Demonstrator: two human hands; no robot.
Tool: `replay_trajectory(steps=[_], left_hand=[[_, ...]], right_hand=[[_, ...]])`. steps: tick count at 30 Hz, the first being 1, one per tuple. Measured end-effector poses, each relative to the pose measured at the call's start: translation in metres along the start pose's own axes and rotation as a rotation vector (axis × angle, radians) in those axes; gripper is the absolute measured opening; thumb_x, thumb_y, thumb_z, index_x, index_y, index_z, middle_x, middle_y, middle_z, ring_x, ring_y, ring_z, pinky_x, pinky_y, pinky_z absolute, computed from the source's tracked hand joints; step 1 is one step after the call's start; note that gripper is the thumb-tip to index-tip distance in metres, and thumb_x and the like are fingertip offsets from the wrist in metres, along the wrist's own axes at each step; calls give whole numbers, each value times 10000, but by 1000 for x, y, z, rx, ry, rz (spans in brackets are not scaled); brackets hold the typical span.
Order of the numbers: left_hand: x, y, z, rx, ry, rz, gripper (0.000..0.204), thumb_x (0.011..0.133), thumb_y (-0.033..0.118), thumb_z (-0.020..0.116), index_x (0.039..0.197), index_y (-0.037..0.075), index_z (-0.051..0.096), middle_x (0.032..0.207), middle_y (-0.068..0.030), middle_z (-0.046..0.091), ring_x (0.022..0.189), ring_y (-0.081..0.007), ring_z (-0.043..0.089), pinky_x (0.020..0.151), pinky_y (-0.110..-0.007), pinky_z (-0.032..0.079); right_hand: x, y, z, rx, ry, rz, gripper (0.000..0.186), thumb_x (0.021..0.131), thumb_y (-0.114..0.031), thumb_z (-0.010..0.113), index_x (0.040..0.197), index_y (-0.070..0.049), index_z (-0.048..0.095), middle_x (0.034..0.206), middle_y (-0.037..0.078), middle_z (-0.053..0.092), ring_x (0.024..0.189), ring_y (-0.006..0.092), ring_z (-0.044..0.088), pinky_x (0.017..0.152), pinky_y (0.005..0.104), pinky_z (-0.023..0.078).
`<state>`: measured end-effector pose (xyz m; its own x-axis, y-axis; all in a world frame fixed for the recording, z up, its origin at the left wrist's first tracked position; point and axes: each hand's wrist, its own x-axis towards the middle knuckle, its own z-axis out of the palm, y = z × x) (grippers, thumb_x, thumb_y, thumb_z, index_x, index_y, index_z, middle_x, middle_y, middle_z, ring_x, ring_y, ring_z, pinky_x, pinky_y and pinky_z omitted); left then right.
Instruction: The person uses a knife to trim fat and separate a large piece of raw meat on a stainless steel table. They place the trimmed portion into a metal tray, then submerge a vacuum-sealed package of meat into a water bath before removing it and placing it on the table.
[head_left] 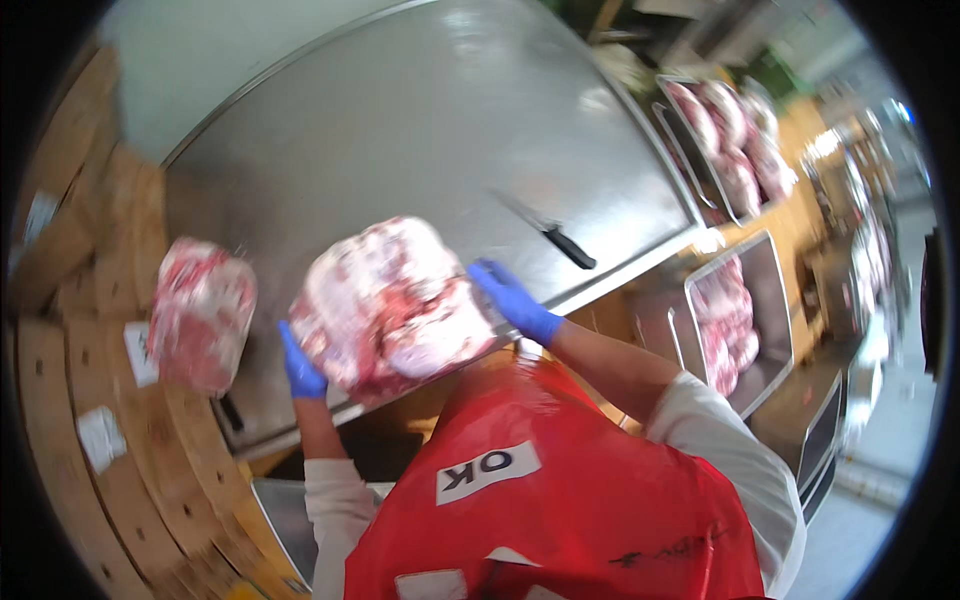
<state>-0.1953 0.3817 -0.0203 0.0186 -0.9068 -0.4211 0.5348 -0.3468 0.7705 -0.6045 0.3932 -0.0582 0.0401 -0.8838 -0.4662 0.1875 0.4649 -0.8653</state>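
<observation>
Steel table (400,120) stretches beyond meat slab (390,300) overlapping near edge (626,270); left hand (303,370), right hand (515,302) hold its sides; knife (569,246) apart.

We are looking down at a big grey metal surface (400,110) with a shiny rim. White light is making soft, bright spots on its top. Past its far left edge, we are seeing a plain, pale green wall (240,70). Brown cardboard boxes (160,490) are crowding the left side, and some are wearing white labels (100,438). Far to the right, the room is looking bright and blurry to us.
</observation>
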Motion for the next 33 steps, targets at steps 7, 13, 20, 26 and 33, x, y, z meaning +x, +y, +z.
replay_trajectory(steps=[7,13,20,26,33], left_hand=[[19,-19,-16,151,-109,-18,553,1042,262,587,1527,46,430,1496,-136,521,1332,-263,544,1121,-458,477],[14,-38,-8,67,-84,-145,551,1045,265,583,1526,43,432,1493,-136,524,1327,-263,549,1117,-456,481],[13,-41,-17,47,-88,-185,548,1049,269,579,1525,39,434,1490,-136,528,1322,-263,554,1113,-453,486],[6,-47,-21,15,-87,-200,546,1052,272,576,1524,37,436,1488,-135,531,1317,-264,558,1109,-450,490],[0,-48,-40,-19,-67,-212,543,1056,276,572,1523,33,438,1485,-135,535,1312,-264,563,1104,-447,495]], right_hand=[[5,-25,15,221,-350,221,751,1014,-634,561,1456,-27,559,1360,143,657,1193,235,670,1073,408,520],[9,-32,7,470,-614,375,765,998,-660,571,1464,-53,564,1379,151,678,1170,243,705,1079,423,534],[32,-22,11,597,-709,401,740,988,-655,594,1474,-98,567,1367,141,688,1166,244,703,1083,428,531],[47,-8,11,542,-722,458,695,976,-639,621,1435,-118,614,1370,118,693,1181,262,698,1100,454,510],[19,-29,13,586,-761,490,745,972,-620,646,1515,-122,535,1468,107,624,1279,250,639,1160,441,461]])
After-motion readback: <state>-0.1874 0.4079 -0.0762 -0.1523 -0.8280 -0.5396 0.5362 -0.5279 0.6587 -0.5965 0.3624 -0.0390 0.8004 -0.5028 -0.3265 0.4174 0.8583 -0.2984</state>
